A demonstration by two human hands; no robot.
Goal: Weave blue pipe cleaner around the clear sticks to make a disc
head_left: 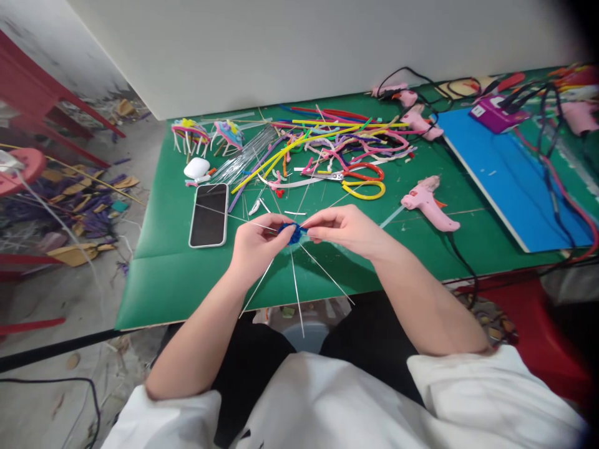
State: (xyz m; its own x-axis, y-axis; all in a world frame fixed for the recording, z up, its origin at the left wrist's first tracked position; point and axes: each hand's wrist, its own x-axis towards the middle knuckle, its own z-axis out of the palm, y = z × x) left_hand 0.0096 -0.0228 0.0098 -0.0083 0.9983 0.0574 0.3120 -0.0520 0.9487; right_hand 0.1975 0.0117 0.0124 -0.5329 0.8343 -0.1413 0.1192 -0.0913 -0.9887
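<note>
A small blue fuzzy hub (291, 234), which looks like wound pipe cleaner, sits at the middle of several thin pale rods (296, 290) spreading out like spokes. My left hand (259, 243) pinches the hub from its left side. With thumb and fingers pressed together, my right hand (344, 229) grips a short blue pipe cleaner end at the hub's right. Both hands are just above the green table (171, 280) near its front edge. Beyond them lie scissors (362, 181) with one red and one yellow handle, and a pile of coloured pipe cleaners (322, 140).
A phone (208, 215) and a white earbud case (196, 168) lie to the left. Two small colourful umbrella-like pieces (229, 135) stand behind. To the right are a pink glue gun (430, 202) with a cord, a blue board (510, 181) and a purple box (500, 113) with cables.
</note>
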